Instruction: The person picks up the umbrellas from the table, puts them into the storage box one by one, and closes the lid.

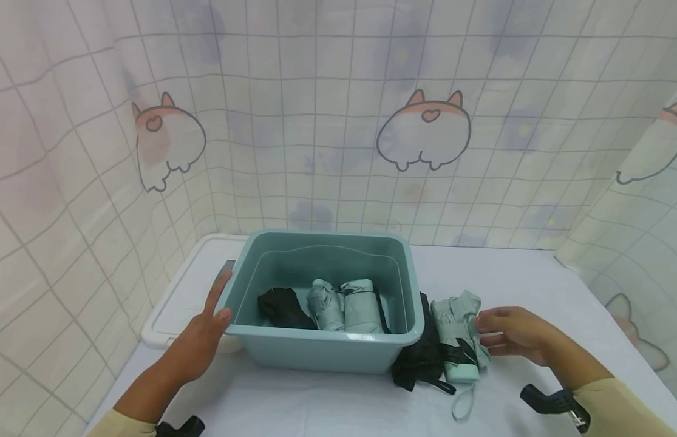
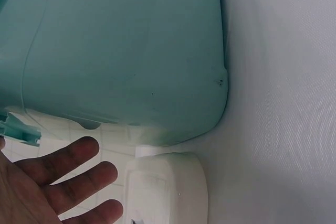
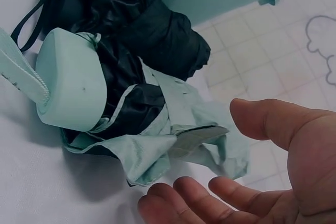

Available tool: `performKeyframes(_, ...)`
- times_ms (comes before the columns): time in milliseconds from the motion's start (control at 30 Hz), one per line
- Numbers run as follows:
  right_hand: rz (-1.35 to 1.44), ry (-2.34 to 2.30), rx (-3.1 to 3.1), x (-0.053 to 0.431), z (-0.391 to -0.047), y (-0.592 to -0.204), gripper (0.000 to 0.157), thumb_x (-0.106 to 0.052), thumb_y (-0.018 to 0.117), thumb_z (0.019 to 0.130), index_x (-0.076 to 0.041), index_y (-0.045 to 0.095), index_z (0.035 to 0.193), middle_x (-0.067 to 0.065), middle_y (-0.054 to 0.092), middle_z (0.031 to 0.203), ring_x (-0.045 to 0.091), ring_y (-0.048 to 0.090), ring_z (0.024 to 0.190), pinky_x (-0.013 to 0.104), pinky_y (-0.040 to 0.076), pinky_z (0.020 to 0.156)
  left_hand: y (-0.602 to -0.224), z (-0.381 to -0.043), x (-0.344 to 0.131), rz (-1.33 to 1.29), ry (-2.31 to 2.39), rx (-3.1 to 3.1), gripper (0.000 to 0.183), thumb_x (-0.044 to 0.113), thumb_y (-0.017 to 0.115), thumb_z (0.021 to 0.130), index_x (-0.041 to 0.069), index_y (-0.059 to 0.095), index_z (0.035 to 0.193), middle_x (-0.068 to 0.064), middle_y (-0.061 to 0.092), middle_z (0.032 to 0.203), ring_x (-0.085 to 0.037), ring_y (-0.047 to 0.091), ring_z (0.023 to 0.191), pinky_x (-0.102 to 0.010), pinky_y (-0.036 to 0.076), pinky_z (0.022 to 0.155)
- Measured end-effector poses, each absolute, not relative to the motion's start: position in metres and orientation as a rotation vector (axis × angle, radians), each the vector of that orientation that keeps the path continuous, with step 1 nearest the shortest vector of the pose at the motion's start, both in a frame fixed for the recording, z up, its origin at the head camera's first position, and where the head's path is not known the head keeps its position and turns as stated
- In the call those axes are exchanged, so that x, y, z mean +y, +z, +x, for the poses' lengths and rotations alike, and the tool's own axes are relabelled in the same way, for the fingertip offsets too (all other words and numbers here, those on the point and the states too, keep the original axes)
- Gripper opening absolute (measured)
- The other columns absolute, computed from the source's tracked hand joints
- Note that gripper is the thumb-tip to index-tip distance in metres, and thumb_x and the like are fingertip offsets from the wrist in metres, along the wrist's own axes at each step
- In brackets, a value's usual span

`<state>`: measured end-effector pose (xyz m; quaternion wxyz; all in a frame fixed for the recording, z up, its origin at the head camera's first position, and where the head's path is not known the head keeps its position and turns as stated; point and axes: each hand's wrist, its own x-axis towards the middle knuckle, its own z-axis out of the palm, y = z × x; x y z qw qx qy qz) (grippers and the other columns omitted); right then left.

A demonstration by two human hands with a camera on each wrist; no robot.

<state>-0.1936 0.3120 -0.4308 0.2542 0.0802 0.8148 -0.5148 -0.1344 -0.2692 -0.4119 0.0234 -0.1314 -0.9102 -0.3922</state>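
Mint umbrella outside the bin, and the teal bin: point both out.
Mint umbrella (image 1: 453,331): head view, on the wrapped fabric, mid-length.
Teal bin (image 1: 322,353): head view, on the front wall below the rim.

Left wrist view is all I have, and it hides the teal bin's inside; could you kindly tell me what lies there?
Observer: A black bundle lies beside two pale green bundles inside the teal bin.
Operator: Thank you; where is the right hand?
Observer: The right hand is beside a pale green umbrella on the table.
Operator: Does anything lie between that umbrella and the bin?
Observer: Yes, another dark bundle lies there.
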Motion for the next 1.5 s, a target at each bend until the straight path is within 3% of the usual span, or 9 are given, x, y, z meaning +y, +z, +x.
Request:
performKeyframes(200, 0.234, -1.381, 2.218, 0.306, -0.194, -0.434, 0.074, -0.032, 0.067, 0.100, 0.017, 0.036, 0.146, 0.023, 0.062, 0.128, 0.037, 0.064, 0.113, 0.050, 0.054, 0.092, -0.411, -0.136, -0.269, -0.394, -1.194, -2.828, 0.061, 0.044, 0.024, 0.111, 0.045, -0.010, 0.162, -0.030, 0.031, 0.155, -0.056, 0.046, 0.129, -0.078, 0.038, 0.093)
performKeyframes(733, 0.216, -1.325, 2.234, 0.293, -0.197, -0.443, 0.086, -0.038, 0.073, 0.095, 0.018, 0.032, 0.146, 0.027, 0.055, 0.135, 0.050, 0.051, 0.126, 0.058, 0.046, 0.100, -0.409, -0.134, -0.267, -0.387, -1.192, -2.829, 0.061, 0.039, 0.026, 0.112, 0.043, -0.008, 0.163, -0.030, 0.035, 0.153, -0.054, 0.048, 0.128, -0.077, 0.038, 0.094)
performKeyframes(967, 0.214, -1.299, 2.239, 0.291, -0.199, -0.445, 0.095, -0.038, 0.075, 0.094, 0.022, 0.024, 0.147, 0.040, 0.041, 0.145, 0.058, 0.040, 0.134, 0.059, 0.045, 0.101, -0.408, -0.134, -0.267, -0.388, -1.181, -2.827, 0.061, 0.038, 0.026, 0.112, 0.041, -0.007, 0.163, -0.030, 0.036, 0.153, -0.054, 0.048, 0.128, -0.077, 0.039, 0.093)
performKeyframes(1133, 0.221, -1.269, 2.269, 0.286, -0.200, -0.446, 0.093, -0.038, 0.075, 0.094, 0.024, 0.027, 0.145, 0.041, 0.041, 0.142, 0.057, 0.042, 0.131, 0.061, 0.043, 0.102, -0.409, -0.134, -0.267, -0.382, -1.184, -2.825, 0.061, 0.041, 0.025, 0.112, 0.041, -0.007, 0.163, -0.030, 0.036, 0.153, -0.054, 0.048, 0.128, -0.077, 0.038, 0.094)
performKeyframes(1267, 0.234, -1.275, 2.258, 0.287, -0.200, -0.447, 0.096, -0.052, 0.066, 0.097, 0.024, 0.029, 0.144, 0.040, 0.043, 0.139, 0.057, 0.043, 0.129, 0.062, 0.042, 0.102, -0.409, -0.134, -0.266, -0.384, -1.192, -2.826, 0.061, 0.043, 0.025, 0.112, 0.043, -0.008, 0.163, -0.031, 0.036, 0.152, -0.055, 0.048, 0.128, -0.078, 0.038, 0.094)
performKeyframes(1367, 0.239, -1.334, 2.209, 0.291, -0.200, -0.445, 0.096, -0.060, 0.049, 0.103, 0.023, 0.029, 0.145, 0.041, 0.041, 0.142, 0.057, 0.043, 0.131, 0.061, 0.044, 0.101, -0.409, -0.134, -0.266, -0.386, -1.193, -2.824, 0.061, 0.043, 0.025, 0.112, 0.041, -0.008, 0.163, -0.031, 0.036, 0.153, -0.055, 0.048, 0.128, -0.078, 0.038, 0.093)
performKeyframes(1500, 0.288, -1.477, 2.127, 0.297, -0.199, -0.445, 0.069, -0.039, 0.032, 0.110, 0.019, 0.033, 0.146, 0.037, 0.044, 0.143, 0.050, 0.050, 0.127, 0.055, 0.049, 0.097, -0.409, -0.134, -0.266, -0.386, -1.189, -2.824, 0.062, 0.043, 0.024, 0.112, 0.035, -0.007, 0.165, -0.032, 0.035, 0.152, -0.055, 0.048, 0.127, -0.078, 0.038, 0.093)
